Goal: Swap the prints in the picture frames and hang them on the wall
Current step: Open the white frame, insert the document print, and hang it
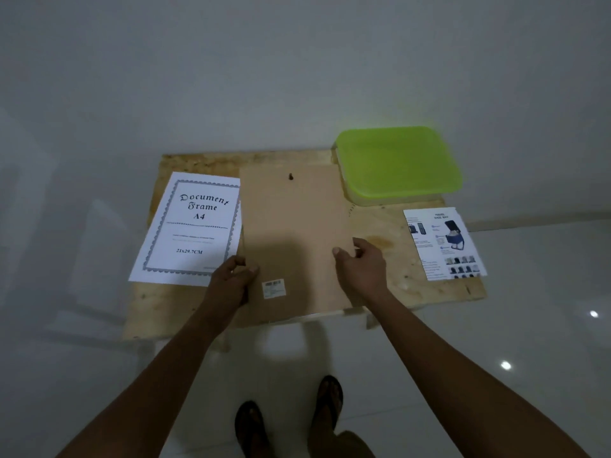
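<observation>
A brown backing board (292, 223) lies flat in the middle of a small plywood table (390, 226), with a dark hanger hook (291, 176) near its far end and a barcode sticker (273, 288) near me. My left hand (233, 279) grips the board's left edge and my right hand (360, 264) grips its right edge. A white "Document Frame A4" print (191, 228) lies left of the board. A smaller print (443, 242) showing a travel shoe bag lies at the table's right side.
A container with a lime green lid (398, 163) sits at the table's far right corner against the white wall. The table's front edge overhangs a glossy white tiled floor. My sandalled feet (287, 421) stand just in front of it.
</observation>
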A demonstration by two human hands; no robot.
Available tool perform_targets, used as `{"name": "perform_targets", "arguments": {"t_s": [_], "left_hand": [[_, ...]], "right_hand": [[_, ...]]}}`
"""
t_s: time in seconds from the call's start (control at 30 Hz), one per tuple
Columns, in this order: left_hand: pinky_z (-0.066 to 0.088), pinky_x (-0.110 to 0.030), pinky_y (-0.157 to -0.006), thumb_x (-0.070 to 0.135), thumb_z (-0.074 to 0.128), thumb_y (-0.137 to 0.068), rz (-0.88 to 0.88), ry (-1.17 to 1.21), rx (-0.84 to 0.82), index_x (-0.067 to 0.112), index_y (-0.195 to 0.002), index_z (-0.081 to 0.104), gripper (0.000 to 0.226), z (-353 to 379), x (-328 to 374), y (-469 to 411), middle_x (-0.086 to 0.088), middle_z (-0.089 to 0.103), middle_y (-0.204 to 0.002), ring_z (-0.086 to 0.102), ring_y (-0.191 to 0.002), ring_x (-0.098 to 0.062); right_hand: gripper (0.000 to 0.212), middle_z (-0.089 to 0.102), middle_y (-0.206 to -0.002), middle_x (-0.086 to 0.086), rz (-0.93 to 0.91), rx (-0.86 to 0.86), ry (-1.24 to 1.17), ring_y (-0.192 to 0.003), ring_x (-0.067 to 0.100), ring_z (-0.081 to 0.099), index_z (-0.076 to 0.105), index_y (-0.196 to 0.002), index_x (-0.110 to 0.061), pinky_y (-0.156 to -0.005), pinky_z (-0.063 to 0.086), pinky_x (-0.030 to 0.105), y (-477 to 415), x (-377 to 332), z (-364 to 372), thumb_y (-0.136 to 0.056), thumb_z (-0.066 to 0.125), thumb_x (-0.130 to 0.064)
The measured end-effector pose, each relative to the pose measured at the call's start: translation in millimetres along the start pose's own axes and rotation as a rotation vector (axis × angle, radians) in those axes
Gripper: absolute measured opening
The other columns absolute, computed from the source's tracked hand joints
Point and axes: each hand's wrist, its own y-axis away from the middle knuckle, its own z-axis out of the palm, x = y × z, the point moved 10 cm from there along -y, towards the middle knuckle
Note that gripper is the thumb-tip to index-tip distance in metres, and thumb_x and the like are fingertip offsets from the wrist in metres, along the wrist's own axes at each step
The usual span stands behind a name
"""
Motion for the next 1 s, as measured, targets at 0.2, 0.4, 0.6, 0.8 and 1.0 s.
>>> {"name": "perform_targets", "arguments": {"t_s": [0.2,0.4,0.6,0.8,1.0], "left_hand": [[0.058,-0.04,-0.076,0.027,0.063,-0.096,0.172,-0.474,0.072,0.016,-0.093,0.07,0.014,24,5,1,-0.007,0.074,-0.089,0.069,-0.076,-0.023],[0.046,-0.034,-0.079,0.021,0.069,-0.086,0.18,-0.866,0.282,0.009,-0.113,0.063,0.03,16,-13,8,-0.011,0.069,-0.105,0.064,-0.1,-0.033],[0.044,-0.029,-0.08,0.011,0.069,-0.084,0.14,-0.814,0.334,0.008,-0.111,0.073,0.027,11,-24,10,-0.013,0.074,-0.102,0.067,-0.097,-0.033],[0.049,-0.046,-0.096,0.014,0.063,-0.089,0.047,-0.832,0.551,0.012,-0.12,0.071,0.031,-20,-23,28,-0.02,0.069,-0.117,0.063,-0.108,-0.041],[0.047,-0.047,-0.098,0.014,0.06,-0.088,-0.039,-0.803,0.697,0.016,-0.12,0.072,0.033,-41,-25,42,-0.022,0.068,-0.118,0.06,-0.112,-0.044]], "right_hand": [[0.032,0.073,-0.102,-0.003,0.071,0.147,-0.116,-0.091,0.012,0.068,0.069,-0.118,-0.021,-0.09,0.053,0.032,22,19,-59,-0.087,0.066,-0.013],[0.042,0.071,-0.103,-0.003,0.186,0.317,-0.008,-0.095,0.025,0.068,0.064,-0.104,-0.026,-0.088,0.057,0.054,30,82,-132,-0.066,0.053,-0.039],[0.048,0.062,-0.133,0.012,0.258,0.302,0.043,-0.117,0.033,0.06,0.056,-0.134,-0.007,-0.1,0.049,0.051,25,94,-150,-0.087,0.056,-0.016],[0.052,0.062,-0.137,0.004,0.208,0.195,0.077,-0.115,0.027,0.059,0.059,-0.137,-0.016,-0.1,0.047,0.042,-2,91,-133,-0.085,0.058,-0.021],[0.011,0.066,-0.097,0.003,0.199,0.151,0.072,-0.092,0.029,0.061,0.061,-0.093,-0.017,-0.079,0.045,0.035,-26,99,-121,-0.084,0.056,-0.017]]}}
